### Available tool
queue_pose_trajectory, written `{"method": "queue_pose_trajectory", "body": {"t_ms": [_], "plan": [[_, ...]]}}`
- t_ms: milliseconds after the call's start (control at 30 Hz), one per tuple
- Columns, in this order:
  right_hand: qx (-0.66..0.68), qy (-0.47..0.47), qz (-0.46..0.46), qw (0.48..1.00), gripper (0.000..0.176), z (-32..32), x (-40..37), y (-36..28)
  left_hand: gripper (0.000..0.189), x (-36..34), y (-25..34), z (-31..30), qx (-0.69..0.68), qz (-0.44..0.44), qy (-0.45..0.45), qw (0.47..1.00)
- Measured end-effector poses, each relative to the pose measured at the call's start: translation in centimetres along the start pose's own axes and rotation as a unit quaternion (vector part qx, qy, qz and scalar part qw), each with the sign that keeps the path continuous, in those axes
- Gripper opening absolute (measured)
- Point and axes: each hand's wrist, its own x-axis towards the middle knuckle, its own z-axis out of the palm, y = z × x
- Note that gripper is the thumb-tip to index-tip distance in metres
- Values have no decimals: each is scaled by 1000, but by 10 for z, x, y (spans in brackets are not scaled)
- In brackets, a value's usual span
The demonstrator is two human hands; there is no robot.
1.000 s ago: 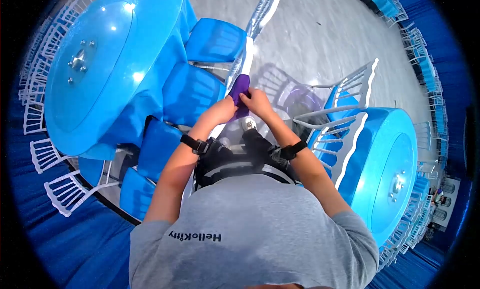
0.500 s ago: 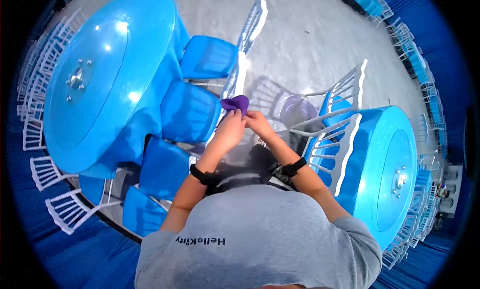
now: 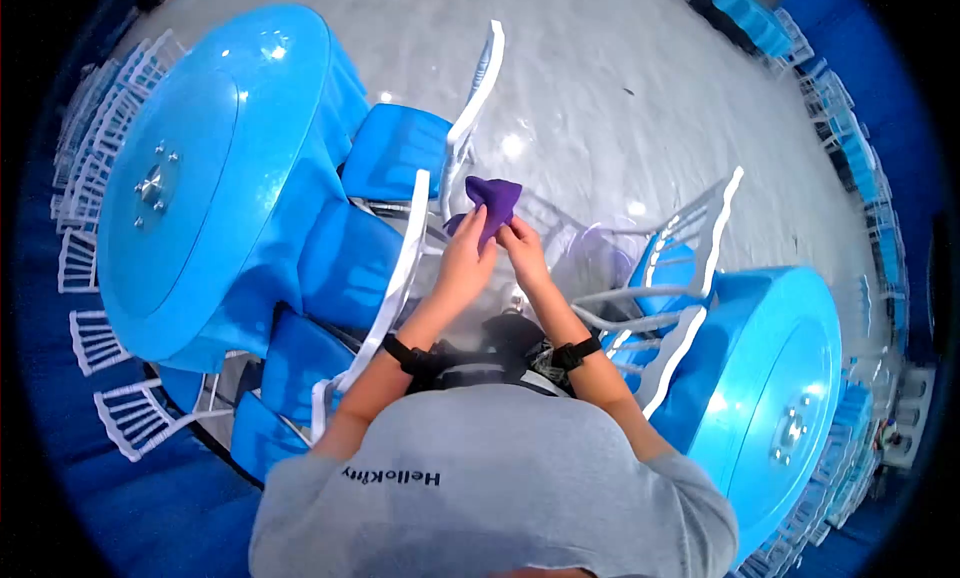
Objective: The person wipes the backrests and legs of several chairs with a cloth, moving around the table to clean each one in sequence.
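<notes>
A small purple cloth (image 3: 493, 200) is held up in front of me with both hands. My left hand (image 3: 466, 253) grips its lower left part, and my right hand (image 3: 522, 250) pinches its lower right edge. The two hands almost touch each other, above the white back of a chair (image 3: 400, 268) with a blue seat. Black straps circle both of my wrists.
A round table under a glossy blue cover (image 3: 200, 168) stands at the left, ringed by white chairs with blue cushions (image 3: 385, 148). A second blue table (image 3: 770, 378) is at the right. Pale grey floor (image 3: 620, 88) stretches ahead; blue drapes and chair rows line the edges.
Both hands have lifted the purple cloth higher and further from my body, and it now hangs more unfolded. The view has shifted, so the tables sit lower.
</notes>
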Motion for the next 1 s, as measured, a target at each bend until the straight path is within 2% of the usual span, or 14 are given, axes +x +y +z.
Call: {"method": "queue_pose_trajectory", "body": {"t_ms": [33, 200, 400, 533, 567, 633, 667, 733, 767, 800, 867, 900, 967, 1000], "plan": [[38, -12, -10, 999, 23, -10, 13, -10, 53, 15, 3, 10, 16, 17, 3, 1000], [-13, -12, -12, 1000, 18, -49, 67, -60, 78, 68, 14, 38, 166, 19, 34, 985], [-62, -89, -34, 994, 22, -33, 124, -65, 78, 102, 4, 36, 248, -55, 127, 959], [-36, -114, -31, 992, 38, -7, 163, -32, 76, 135, -23, 22, 306, -87, 137, 938], [-33, -110, -28, 993, 38, -6, 175, -10, 76, 145, -42, 23, 331, -119, 105, 930], [-137, -125, -172, 968, 55, 5, 191, 14, 74, 160, -75, 24, 357, -162, 39, 919], [-131, -108, -175, 970, 55, 5, 196, 12, 67, 167, -89, 25, 352, -127, 60, 925], [-80, -213, 108, 968, 72, 2, 191, -37, 40, 192, -86, 19, 351, -159, 43, 922], [-82, -218, 137, 963, 73, 0, 206, -23, 34, 204, -88, 16, 321, -173, 25, 931], [-83, -203, 95, 971, 65, 4, 211, -35, 29, 212, -92, 13, 291, -189, 7, 938], [-105, -195, 144, 965, 49, -3, 250, 19, 31, 224, -101, 19, 278, -195, 1, 941], [-108, -184, 139, 967, 49, -4, 261, 9, 31, 227, -97, 19, 275, -195, 0, 942], [-49, -228, 274, 933, 34, -7, 262, -18, 28, 230, -89, 24, 291, -210, -8, 933], [-50, -221, 278, 933, 34, -5, 260, -24, 28, 232, -91, 27, 286, -210, -14, 935]]}}
